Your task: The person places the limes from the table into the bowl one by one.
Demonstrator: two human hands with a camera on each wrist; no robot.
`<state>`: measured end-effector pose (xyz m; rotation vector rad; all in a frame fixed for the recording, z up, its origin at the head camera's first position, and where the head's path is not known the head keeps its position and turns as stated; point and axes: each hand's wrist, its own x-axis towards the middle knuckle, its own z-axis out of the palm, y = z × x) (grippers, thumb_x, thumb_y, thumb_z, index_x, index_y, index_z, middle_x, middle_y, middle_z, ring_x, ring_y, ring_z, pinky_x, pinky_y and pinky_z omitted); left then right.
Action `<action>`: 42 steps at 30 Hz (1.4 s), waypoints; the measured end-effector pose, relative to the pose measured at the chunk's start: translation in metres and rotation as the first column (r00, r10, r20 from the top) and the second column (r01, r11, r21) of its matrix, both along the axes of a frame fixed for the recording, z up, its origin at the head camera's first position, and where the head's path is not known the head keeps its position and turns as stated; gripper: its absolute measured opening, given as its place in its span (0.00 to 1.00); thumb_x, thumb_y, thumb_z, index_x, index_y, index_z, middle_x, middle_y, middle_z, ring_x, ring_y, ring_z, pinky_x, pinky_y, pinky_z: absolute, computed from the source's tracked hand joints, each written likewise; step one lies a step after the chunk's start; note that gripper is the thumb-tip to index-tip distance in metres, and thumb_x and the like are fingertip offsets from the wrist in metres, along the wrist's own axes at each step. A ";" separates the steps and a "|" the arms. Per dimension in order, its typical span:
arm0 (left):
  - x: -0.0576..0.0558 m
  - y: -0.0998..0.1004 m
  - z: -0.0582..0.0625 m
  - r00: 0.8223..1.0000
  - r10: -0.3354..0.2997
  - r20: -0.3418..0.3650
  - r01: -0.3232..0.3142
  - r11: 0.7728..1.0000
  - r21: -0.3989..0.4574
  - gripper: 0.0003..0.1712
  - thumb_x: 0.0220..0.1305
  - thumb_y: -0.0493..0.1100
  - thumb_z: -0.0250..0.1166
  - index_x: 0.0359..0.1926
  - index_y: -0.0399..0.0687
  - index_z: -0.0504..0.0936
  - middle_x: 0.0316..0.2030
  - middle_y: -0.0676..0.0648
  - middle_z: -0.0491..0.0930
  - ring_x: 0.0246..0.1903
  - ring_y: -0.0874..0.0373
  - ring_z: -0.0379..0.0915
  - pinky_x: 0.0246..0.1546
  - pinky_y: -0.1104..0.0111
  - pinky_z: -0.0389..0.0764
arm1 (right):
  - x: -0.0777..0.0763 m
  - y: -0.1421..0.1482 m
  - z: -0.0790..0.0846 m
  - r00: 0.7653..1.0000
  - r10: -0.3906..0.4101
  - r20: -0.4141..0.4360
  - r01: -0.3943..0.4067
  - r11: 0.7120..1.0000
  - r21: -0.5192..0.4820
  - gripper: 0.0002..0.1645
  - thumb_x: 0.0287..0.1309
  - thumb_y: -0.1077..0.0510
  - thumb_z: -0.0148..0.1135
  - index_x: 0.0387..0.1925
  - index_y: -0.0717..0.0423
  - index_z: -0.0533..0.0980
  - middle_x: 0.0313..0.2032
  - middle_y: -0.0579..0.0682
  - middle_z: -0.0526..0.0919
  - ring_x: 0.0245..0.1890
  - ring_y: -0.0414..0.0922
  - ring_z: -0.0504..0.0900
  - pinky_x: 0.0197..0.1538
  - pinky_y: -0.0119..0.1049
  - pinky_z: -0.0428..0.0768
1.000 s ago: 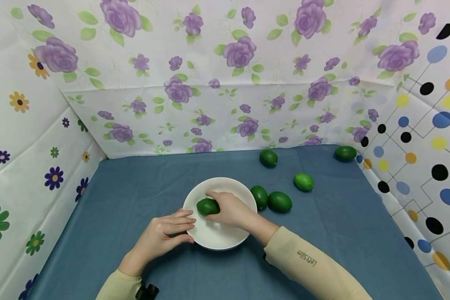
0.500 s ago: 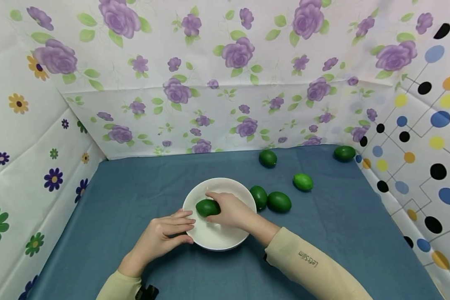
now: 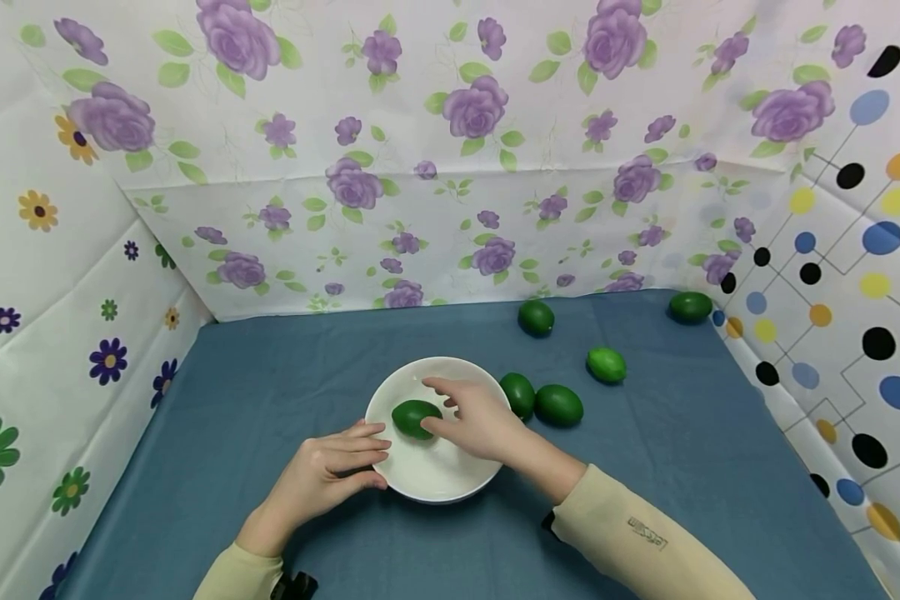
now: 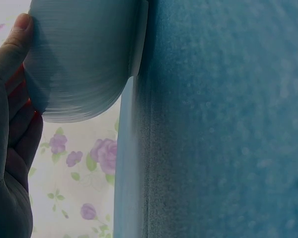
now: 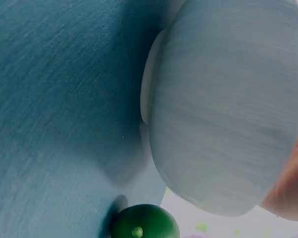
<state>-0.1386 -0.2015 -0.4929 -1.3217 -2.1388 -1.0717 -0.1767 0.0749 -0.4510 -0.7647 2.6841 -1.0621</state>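
In the head view a white bowl (image 3: pixel 438 479) stands on the blue cloth with one dark green lime (image 3: pixel 414 418) lying inside it. My left hand (image 3: pixel 322 467) rests on the bowl's left rim, fingers fairly straight over the edge and thumb at the front. The left wrist view shows that thumb (image 4: pixel 21 29) against the rim of the bowl (image 4: pixel 84 59). My right hand (image 3: pixel 476 417) is over the right half of the bowl, fingers and thumb spread apart. Its thumb tip overlaps the lime's right end. In the right wrist view the bowl (image 5: pixel 228 109) hides most of this hand.
Two limes, one upright (image 3: pixel 517 394) and one lying beside it (image 3: pixel 559 405), sit just right of the bowl. A brighter lime (image 3: pixel 607 365), a back lime (image 3: pixel 536 317) and a far-right lime (image 3: pixel 690 307) are farther off. Patterned cloth walls (image 3: pixel 450 233) bound the table's back and sides.
My right hand has let go of the lime in the bowl and drawn slightly right, fingers opening. The lime stays where it was. My left hand has not moved.
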 end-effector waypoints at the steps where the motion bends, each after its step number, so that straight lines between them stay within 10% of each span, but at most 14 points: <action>1: 0.000 0.000 0.000 1.000 0.000 -0.001 0.000 1.000 0.000 0.23 0.47 0.45 0.80 0.45 0.42 0.90 0.46 0.46 0.87 0.49 0.43 0.82 0.63 0.61 0.74 | 0.001 0.002 0.001 1.000 -0.003 0.001 0.003 1.000 -0.025 0.37 0.66 0.43 0.64 0.71 0.48 0.68 0.64 0.45 0.75 0.55 0.48 0.81 0.52 0.40 0.85; 20: -0.005 -0.003 0.004 1.000 0.008 0.012 -0.008 1.000 0.003 0.24 0.45 0.43 0.81 0.46 0.43 0.89 0.46 0.47 0.87 0.50 0.43 0.82 0.63 0.61 0.75 | 0.010 0.058 0.019 0.983 -0.178 -0.049 0.152 0.932 -0.330 0.19 0.69 0.49 0.62 0.59 0.37 0.78 0.54 0.39 0.83 0.48 0.33 0.82 0.49 0.30 0.85; 42: 0.002 -0.002 0.002 1.000 -0.003 0.015 0.003 1.000 0.002 0.26 0.45 0.44 0.82 0.49 0.48 0.89 0.44 0.47 0.87 0.51 0.44 0.82 0.63 0.61 0.75 | 0.021 0.138 0.001 0.921 -0.378 -0.089 0.341 0.897 -0.280 0.21 0.69 0.44 0.61 0.61 0.40 0.77 0.58 0.38 0.80 0.56 0.39 0.80 0.54 0.38 0.85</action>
